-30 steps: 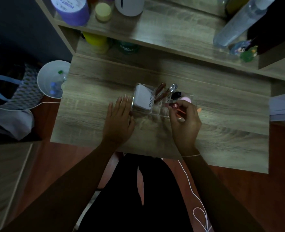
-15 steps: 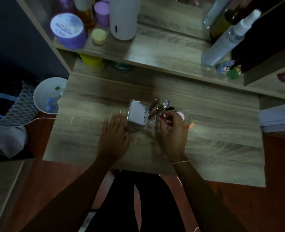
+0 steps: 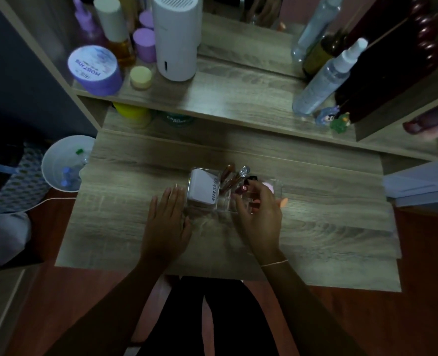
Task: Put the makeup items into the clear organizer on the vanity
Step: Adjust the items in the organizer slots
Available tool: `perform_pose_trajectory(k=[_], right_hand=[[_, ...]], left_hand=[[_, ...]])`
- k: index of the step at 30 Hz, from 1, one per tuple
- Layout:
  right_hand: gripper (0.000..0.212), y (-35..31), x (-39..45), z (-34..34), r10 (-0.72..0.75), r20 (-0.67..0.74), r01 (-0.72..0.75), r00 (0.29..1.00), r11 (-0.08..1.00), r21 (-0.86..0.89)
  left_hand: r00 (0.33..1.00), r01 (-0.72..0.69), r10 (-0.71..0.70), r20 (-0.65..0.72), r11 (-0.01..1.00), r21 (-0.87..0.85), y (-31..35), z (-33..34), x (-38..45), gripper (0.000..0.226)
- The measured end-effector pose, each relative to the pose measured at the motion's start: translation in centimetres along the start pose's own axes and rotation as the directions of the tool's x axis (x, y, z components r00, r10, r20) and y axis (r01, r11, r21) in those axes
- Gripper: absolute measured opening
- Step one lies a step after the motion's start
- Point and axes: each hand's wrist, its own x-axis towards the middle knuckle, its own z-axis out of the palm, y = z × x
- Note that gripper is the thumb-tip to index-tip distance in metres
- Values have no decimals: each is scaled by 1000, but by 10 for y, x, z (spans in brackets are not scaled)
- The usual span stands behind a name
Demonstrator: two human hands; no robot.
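The clear organizer [image 3: 223,205] stands on the middle of the wooden vanity top [image 3: 315,227]. Its left slot holds a white box [image 3: 202,187]; brown tubes [image 3: 228,176] and a clear-capped item [image 3: 244,171] stand in the middle, and a pink sponge [image 3: 269,186] sits at the right. My right hand [image 3: 260,214] is over the organizer's right part, fingers closed on a small dark red lipstick [image 3: 243,188]. Flat on the wood lies my left hand [image 3: 167,219], fingers spread, touching the organizer's left side.
A raised shelf [image 3: 238,98] behind carries a white cylinder [image 3: 175,37], a purple jar [image 3: 94,70], purple bottles, a spray bottle [image 3: 323,80] and small figurines. A white bin [image 3: 58,163] sits at the left on the floor. An orange tip [image 3: 284,200] shows past my right hand.
The view has tilted up, showing more of the shelf. My right hand lowered the lipstick further into the organizer. The left hand stayed flat beside it.
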Motion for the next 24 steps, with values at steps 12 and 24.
perform_pose_trajectory(k=[12, 24], right_hand=[[35, 4, 16, -24, -126, 81, 149, 989, 881, -448], [29, 9, 47, -23, -93, 167, 167, 982, 844, -509]], left_hand=[[1000, -9, 9, 2, 1000, 25, 2, -10, -1, 64], [1000, 4, -4, 26, 1000, -4, 8, -11, -1, 65]])
